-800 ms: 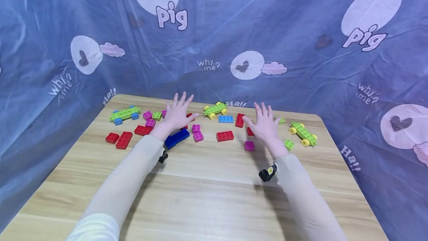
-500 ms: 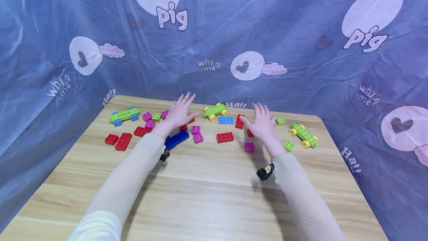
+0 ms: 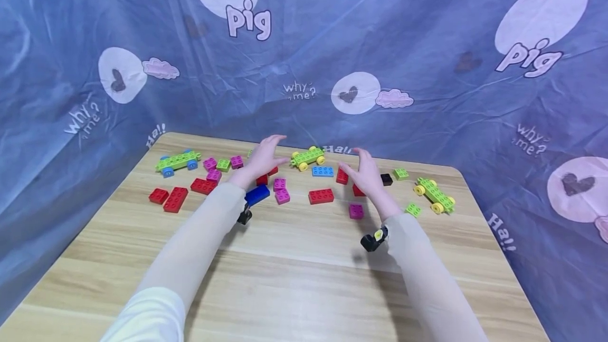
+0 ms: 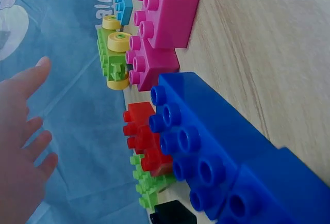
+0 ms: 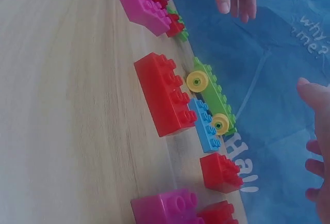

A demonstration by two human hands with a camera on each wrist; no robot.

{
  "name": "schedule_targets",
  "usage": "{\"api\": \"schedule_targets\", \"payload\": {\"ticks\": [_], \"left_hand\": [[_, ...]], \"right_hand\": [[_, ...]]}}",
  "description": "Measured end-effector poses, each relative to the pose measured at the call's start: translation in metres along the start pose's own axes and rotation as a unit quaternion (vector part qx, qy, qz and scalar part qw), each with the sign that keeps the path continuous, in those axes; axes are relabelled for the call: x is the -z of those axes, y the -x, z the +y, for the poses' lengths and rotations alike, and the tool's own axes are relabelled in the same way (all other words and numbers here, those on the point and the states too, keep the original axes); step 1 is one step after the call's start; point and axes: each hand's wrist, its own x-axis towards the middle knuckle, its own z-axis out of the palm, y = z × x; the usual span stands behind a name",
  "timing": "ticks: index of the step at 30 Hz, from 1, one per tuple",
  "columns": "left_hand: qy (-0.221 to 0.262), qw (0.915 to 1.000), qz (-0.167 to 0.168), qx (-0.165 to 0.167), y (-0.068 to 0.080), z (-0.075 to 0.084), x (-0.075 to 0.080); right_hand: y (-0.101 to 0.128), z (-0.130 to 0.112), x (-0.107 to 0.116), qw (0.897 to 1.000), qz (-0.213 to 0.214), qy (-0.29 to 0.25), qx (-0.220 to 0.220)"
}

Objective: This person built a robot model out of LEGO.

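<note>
**Both hands raised over the bricks**

Your left hand (image 3: 264,158) and right hand (image 3: 367,174) hover above the scattered bricks at the far side of the bench (image 3: 294,273), fingers (image 4: 32,77) straight and relaxed, holding nothing. The green wheeled base (image 3: 307,157) sits between them; a blue brick (image 3: 257,194) lies just beside your left wrist, a red brick (image 3: 321,196) near your right.

bright, even light | soft shadows | edges warped | wrist close-ups blurred
</note>
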Motion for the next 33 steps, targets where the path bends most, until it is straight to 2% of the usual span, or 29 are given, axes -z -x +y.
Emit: {"api": "schedule_targets", "payload": {"ticks": [4, 8, 20, 24, 29, 33], "left_hand": [[0.019, 0.9996, -0.009, 0.017, -0.008, 0.000, -0.005], [0.026, 0.9992, -0.013, 0.027, -0.014, 0.000, -0.012], [0.053, 0.9958, -0.045, 0.059, -0.031, -0.003, -0.040], [0.046, 0.9954, -0.052, 0.066, -0.035, -0.001, -0.049], [0.025, 0.9928, -0.077, 0.089, -0.036, 0.001, -0.054], [0.023, 0.9920, -0.091, 0.084, -0.039, 0.005, -0.056]], "right_hand": [[-0.002, 0.004, -0.004, 0.999, -0.011, -0.052, 0.001], [-0.001, 0.007, -0.007, 0.997, -0.019, -0.077, 0.002], [-0.002, 0.006, -0.014, 0.995, -0.033, -0.091, 0.029], [0.000, 0.007, -0.014, 0.994, -0.049, -0.100, 0.020], [0.003, 0.009, -0.018, 0.993, -0.060, -0.098, 0.010], [0.003, 0.010, -0.020, 0.993, -0.058, -0.103, 0.016]]}}
